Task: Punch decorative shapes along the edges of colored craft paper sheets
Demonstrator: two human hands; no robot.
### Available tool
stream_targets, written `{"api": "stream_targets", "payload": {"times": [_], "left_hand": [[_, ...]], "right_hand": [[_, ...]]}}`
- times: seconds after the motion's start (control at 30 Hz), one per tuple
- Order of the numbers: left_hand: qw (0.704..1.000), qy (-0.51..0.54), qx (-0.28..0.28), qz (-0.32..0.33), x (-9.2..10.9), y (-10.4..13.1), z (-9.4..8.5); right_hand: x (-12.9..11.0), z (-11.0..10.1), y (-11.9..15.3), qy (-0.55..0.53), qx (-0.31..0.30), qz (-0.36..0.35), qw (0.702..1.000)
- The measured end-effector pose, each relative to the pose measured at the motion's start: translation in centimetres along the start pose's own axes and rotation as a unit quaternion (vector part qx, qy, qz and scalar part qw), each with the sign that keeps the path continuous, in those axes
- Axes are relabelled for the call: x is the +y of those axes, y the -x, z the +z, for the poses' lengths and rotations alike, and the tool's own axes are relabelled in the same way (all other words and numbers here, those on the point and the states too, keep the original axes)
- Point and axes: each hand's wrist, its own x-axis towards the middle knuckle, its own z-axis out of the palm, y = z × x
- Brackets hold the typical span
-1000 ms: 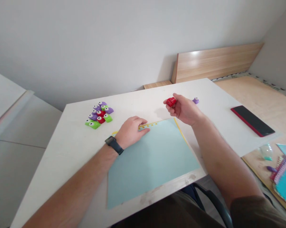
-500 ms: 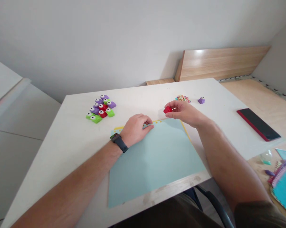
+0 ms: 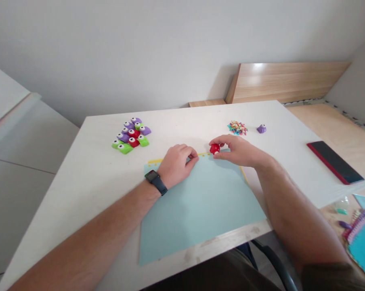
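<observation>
My left hand (image 3: 179, 163), with a dark watch (image 3: 156, 182) on the wrist, lies over the far edge of a pale blue sheet (image 3: 200, 202). Its fingers are curled with thumb and forefinger close together; whatever is between them is hidden. Just to the right, my right hand (image 3: 237, 150) grips a glossy red toy (image 3: 214, 149) between thumb and fingertips, at the sheet's far edge. A small white patch shows low on the toy. Yellow dots (image 3: 203, 154) line that edge between the hands.
Several purple, green and red one-eyed toys (image 3: 133, 140) are grouped at the left. Past my right hand are a pile of small colourful bits (image 3: 237, 128) and a lone purple toy (image 3: 261, 129). A dark phone-like slab (image 3: 335, 162) with a red edge lies at the right.
My right hand has brought the red toy a little nearer, down to the sheet's far edge, and turned it so a white patch shows. My left hand has barely moved.
</observation>
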Motion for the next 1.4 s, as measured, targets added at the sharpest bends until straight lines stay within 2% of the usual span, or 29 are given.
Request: {"api": "stream_targets", "payload": {"times": [0.13, 0.37, 1.03, 1.4], "left_hand": [[1.0, 0.001, 0.003, 0.002, 0.1, 0.0, 0.0], [1.0, 0.003, 0.008, 0.004, 0.1, 0.1, 0.0], [1.0, 0.005, 0.013, 0.018, -0.1, 0.1, 0.2], [1.0, 0.008, 0.015, 0.019, -0.1, 0.1, 0.2]], "right_hand": [[0.1, 0.0, -0.1, 0.008, 0.017, -0.01, 1.0], [0.2, 0.0, -0.1, 0.03, -0.01, -0.029, 0.999], [-0.2, 0.0, 0.3, 0.108, -0.068, -0.013, 0.992], [-1.0, 0.1, 0.3, 0.124, -0.064, 0.003, 0.99]]}}
